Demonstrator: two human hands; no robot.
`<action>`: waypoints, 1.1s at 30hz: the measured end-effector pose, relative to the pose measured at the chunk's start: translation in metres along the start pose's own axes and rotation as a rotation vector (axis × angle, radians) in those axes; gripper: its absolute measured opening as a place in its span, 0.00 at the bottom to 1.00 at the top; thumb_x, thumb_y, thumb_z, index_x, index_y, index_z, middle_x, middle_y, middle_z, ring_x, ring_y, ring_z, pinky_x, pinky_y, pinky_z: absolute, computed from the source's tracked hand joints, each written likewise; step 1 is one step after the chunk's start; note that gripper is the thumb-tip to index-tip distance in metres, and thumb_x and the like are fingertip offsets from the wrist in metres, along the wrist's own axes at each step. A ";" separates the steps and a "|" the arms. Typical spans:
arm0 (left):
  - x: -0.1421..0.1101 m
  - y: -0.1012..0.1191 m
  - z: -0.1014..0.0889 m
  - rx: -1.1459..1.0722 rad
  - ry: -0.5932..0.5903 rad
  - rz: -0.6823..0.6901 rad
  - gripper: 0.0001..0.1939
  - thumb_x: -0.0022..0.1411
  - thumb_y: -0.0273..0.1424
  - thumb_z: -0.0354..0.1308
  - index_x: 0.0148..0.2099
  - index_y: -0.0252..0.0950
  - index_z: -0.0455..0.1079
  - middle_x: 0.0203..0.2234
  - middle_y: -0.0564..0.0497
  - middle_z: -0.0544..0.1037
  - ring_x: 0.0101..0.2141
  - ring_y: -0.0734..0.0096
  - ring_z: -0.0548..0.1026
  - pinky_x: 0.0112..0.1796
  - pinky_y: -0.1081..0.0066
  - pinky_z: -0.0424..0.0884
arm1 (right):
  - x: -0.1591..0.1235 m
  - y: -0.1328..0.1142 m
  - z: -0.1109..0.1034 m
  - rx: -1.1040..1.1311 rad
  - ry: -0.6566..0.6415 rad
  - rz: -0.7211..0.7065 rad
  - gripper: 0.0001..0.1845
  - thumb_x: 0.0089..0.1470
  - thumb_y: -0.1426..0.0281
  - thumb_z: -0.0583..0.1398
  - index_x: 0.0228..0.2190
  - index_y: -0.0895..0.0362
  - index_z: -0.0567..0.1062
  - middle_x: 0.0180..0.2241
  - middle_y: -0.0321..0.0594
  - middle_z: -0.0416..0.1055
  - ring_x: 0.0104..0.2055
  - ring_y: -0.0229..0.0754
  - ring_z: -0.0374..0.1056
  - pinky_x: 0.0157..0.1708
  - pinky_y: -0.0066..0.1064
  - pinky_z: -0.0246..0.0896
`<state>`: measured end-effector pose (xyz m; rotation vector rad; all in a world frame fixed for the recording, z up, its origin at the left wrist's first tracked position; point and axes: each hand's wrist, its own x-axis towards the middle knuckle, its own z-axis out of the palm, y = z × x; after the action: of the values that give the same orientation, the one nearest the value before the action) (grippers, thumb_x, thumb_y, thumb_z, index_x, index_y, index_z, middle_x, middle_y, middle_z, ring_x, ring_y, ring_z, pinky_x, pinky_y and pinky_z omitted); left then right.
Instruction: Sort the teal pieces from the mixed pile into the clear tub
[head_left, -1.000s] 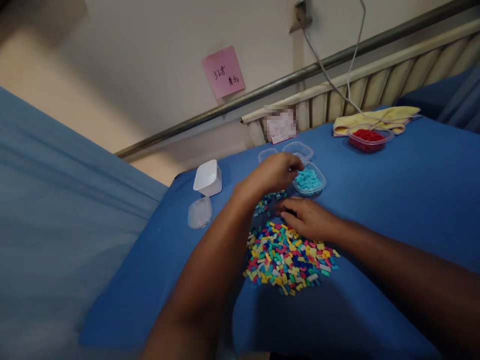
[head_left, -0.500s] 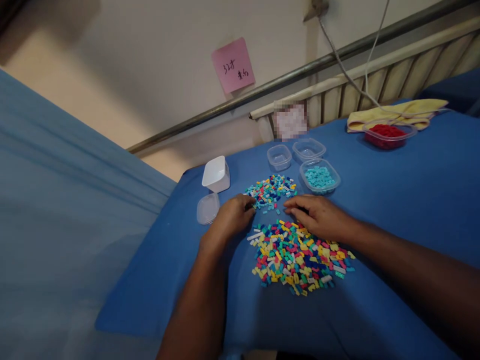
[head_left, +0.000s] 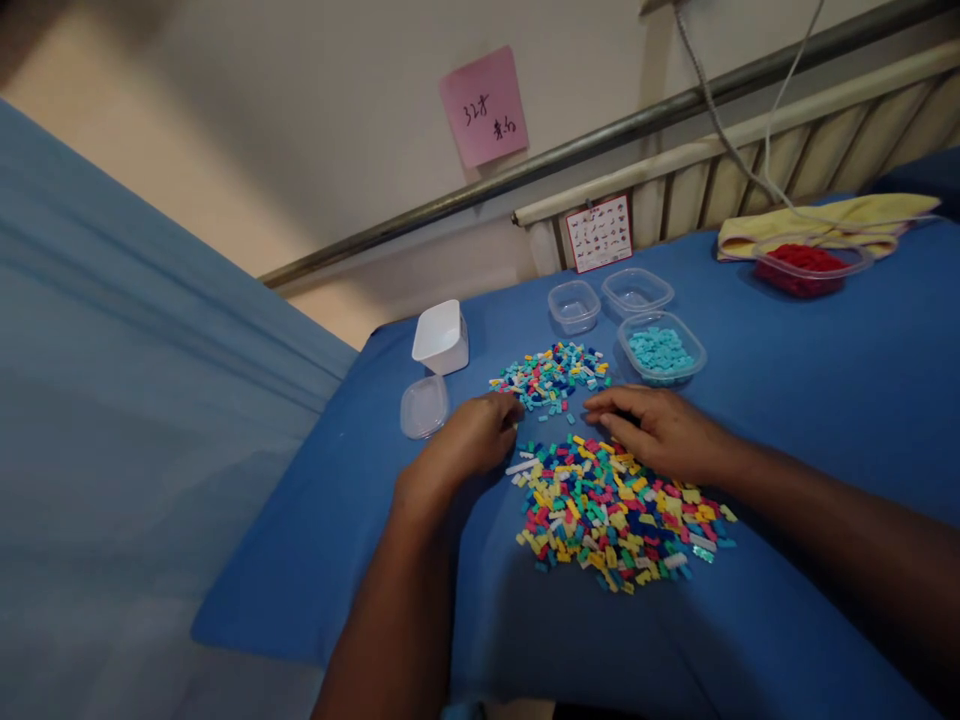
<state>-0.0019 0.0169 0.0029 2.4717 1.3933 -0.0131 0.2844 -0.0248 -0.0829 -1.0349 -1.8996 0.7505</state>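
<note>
Two loose piles of small plastic building bricks lie on the blue cloth. The farther pile point(head_left: 551, 375) is smaller and mostly light blue, with red, yellow, white and dark blue mixed in. Nearer to me spreads the larger many-coloured pile point(head_left: 615, 510). My left hand point(head_left: 480, 432) rests at the near left edge of the farther pile, its fingers curled in; whatever they hold is hidden. My right hand point(head_left: 660, 425) is over the far right side of the larger pile, fingers stretched to the left and thumb apart, with nothing visible in it. A few single bricks lie between the hands.
Behind the right hand stands a clear tub of light blue bricks point(head_left: 660, 375), with two clear tubs point(head_left: 574, 325) point(head_left: 637, 310) beyond. To the left are a white tub point(head_left: 441, 355) and a lid point(head_left: 424, 408). Red pieces point(head_left: 802, 268) fill another tub beside a yellow cloth point(head_left: 832, 222).
The view has shifted, so the table's things sit farther right. My left hand's fingers are more curled than before. My right hand keeps nearly the same pose.
</note>
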 end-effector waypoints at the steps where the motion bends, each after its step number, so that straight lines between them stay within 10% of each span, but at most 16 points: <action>1: -0.004 0.001 -0.003 -0.075 -0.042 -0.009 0.12 0.64 0.23 0.59 0.47 0.38 0.80 0.35 0.50 0.83 0.33 0.64 0.78 0.36 0.67 0.71 | 0.000 0.000 0.000 0.001 -0.001 0.002 0.15 0.71 0.67 0.59 0.51 0.49 0.85 0.47 0.44 0.87 0.49 0.53 0.82 0.50 0.49 0.79; 5: -0.010 0.004 -0.008 -0.321 -0.065 -0.005 0.11 0.70 0.33 0.62 0.52 0.38 0.80 0.39 0.50 0.84 0.36 0.64 0.81 0.37 0.68 0.75 | 0.000 0.000 0.000 0.009 0.001 0.015 0.15 0.70 0.67 0.60 0.51 0.49 0.85 0.47 0.44 0.87 0.49 0.53 0.83 0.50 0.49 0.79; 12: 0.029 0.010 0.023 0.065 0.284 0.131 0.17 0.76 0.25 0.55 0.60 0.36 0.80 0.58 0.42 0.81 0.57 0.54 0.78 0.58 0.58 0.75 | 0.000 0.002 0.001 0.002 0.002 0.013 0.14 0.71 0.66 0.60 0.51 0.51 0.84 0.48 0.44 0.86 0.50 0.53 0.83 0.51 0.48 0.79; 27: 0.054 0.023 0.033 0.059 0.353 0.248 0.20 0.75 0.20 0.53 0.62 0.35 0.79 0.61 0.42 0.81 0.62 0.57 0.78 0.64 0.60 0.73 | 0.000 0.005 0.001 -0.042 0.053 -0.001 0.14 0.71 0.68 0.59 0.51 0.49 0.83 0.47 0.43 0.86 0.48 0.52 0.82 0.51 0.47 0.77; 33: 0.043 0.018 0.027 0.077 0.226 0.344 0.20 0.72 0.20 0.56 0.58 0.38 0.81 0.57 0.45 0.84 0.59 0.56 0.81 0.63 0.56 0.74 | -0.001 0.016 0.006 -0.184 0.072 -0.080 0.26 0.69 0.72 0.57 0.65 0.51 0.75 0.60 0.50 0.79 0.63 0.57 0.75 0.64 0.58 0.70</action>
<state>0.0396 0.0366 -0.0250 2.8166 1.0428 0.3011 0.2856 -0.0184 -0.0981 -1.0765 -1.9626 0.4933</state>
